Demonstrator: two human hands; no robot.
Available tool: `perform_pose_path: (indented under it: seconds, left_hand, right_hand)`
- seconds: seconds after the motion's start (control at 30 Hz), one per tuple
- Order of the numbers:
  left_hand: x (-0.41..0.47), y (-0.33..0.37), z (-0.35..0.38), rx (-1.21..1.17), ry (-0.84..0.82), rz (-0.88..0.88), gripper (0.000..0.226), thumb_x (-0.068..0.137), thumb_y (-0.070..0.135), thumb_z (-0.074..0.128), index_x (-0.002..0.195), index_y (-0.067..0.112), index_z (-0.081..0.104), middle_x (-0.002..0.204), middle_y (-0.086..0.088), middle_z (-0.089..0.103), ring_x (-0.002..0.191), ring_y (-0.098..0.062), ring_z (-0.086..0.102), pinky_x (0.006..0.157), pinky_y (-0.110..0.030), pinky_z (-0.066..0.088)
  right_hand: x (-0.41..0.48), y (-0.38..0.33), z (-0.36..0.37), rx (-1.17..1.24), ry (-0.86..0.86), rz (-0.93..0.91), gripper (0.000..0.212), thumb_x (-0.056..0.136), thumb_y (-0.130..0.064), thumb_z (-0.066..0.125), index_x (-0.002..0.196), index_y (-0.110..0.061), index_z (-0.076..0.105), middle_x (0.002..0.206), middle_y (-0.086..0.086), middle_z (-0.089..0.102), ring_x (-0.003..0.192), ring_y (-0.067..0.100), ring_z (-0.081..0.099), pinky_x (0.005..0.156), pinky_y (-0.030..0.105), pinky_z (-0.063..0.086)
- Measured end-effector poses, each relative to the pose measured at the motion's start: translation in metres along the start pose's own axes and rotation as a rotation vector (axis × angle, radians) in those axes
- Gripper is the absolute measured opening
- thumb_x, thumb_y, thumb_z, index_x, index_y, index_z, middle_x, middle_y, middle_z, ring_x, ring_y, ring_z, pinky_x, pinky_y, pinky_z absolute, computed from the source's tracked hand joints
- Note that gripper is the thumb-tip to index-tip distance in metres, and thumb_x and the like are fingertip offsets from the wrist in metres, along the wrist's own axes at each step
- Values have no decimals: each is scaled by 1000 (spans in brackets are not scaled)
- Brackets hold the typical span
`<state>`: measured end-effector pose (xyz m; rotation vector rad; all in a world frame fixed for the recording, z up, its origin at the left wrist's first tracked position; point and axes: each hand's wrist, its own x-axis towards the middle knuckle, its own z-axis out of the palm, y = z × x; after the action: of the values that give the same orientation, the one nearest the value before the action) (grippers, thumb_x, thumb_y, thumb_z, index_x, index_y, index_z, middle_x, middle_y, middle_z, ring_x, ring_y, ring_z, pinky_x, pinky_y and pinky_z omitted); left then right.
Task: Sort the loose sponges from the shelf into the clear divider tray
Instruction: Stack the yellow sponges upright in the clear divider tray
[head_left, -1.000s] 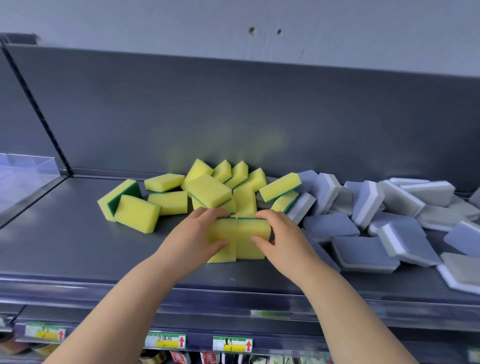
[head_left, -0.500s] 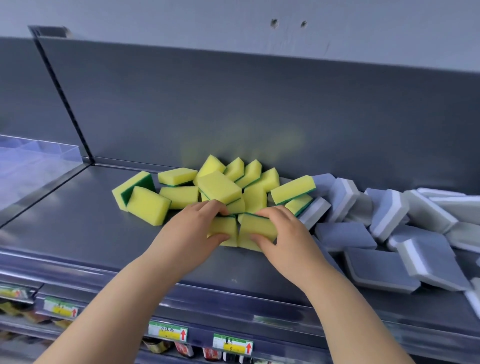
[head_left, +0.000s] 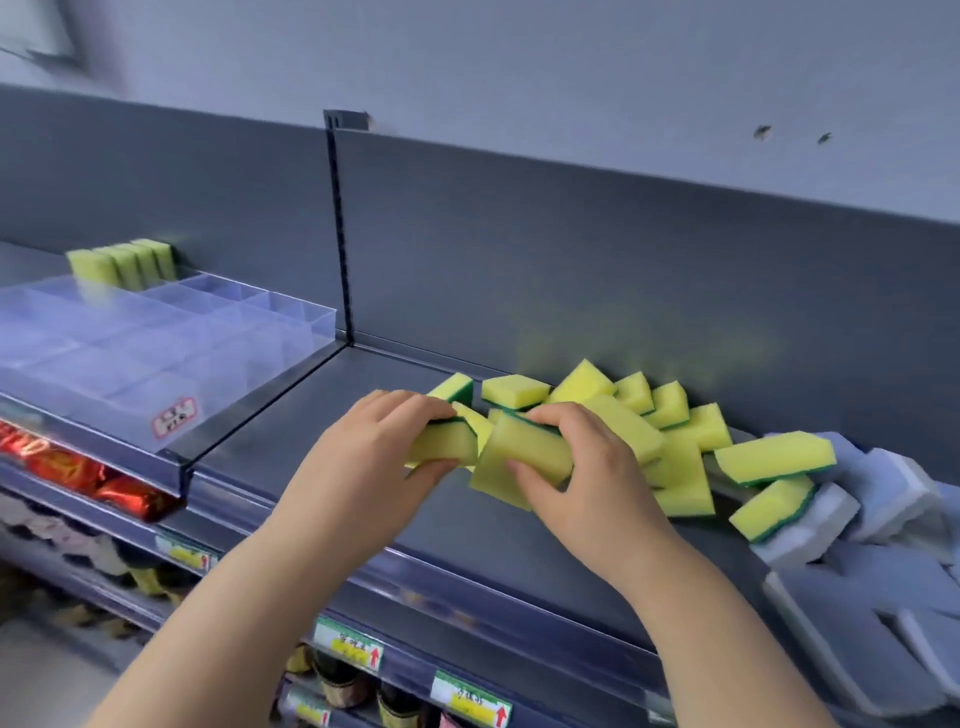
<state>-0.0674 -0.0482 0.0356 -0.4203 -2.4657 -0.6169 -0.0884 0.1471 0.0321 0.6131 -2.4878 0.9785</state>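
Observation:
My left hand (head_left: 363, 457) grips a yellow sponge with a green scouring side (head_left: 444, 448), lifted off the shelf. My right hand (head_left: 587, 467) grips a second yellow sponge (head_left: 519, 460), tilted beside the first. Behind them a pile of loose yellow sponges (head_left: 670, 415) lies against the shelf's back wall. The clear divider tray (head_left: 171, 332) stands on the shelf section to the left, with several yellow sponges (head_left: 122, 265) standing upright in its far compartment.
Grey-blue sponges (head_left: 883, 519) lie heaped at the right end of the dark shelf (head_left: 332, 405). A vertical divider post (head_left: 340, 228) separates the two sections. Price tags (head_left: 353, 649) and packaged goods (head_left: 67, 467) sit on the lower shelves.
Both hands have lifted their yellow sponges off the shelf. The view has swung left, bringing the clear tray and the sponges in it into sight.

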Motion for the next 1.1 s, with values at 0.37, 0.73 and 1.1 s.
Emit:
perform_pose_path:
  seconds: [0.37, 0.73, 1.1]
  left_hand:
    - [-60, -176, -140, 88, 149, -268, 40, 73, 25, 76, 110, 20, 62, 95, 16, 53, 81, -8, 48, 70, -7, 32]
    - [-62, -301, -216, 81, 236, -422, 39, 74, 26, 75, 109, 22, 59, 94, 13, 57, 88, -12, 52, 73, -21, 35]
    - [19, -434, -246, 147, 212, -350, 36, 72, 20, 77, 104, 21, 60, 86, 24, 53, 81, -3, 49, 71, -3, 34]
  right_hand:
    - [75, -153, 150, 178, -104, -121, 34, 83, -29, 64, 115, -28, 52, 110, -14, 54, 93, -5, 46, 79, -2, 31]
    - [169, -234, 236, 333, -242, -82, 25, 82, -29, 65, 99, -34, 47, 97, -17, 54, 90, -2, 51, 69, 7, 39]
    - [311, -248, 321, 464, -212, -39, 27, 81, -22, 67, 100, -25, 47, 98, -5, 54, 89, 12, 54, 74, 23, 44]
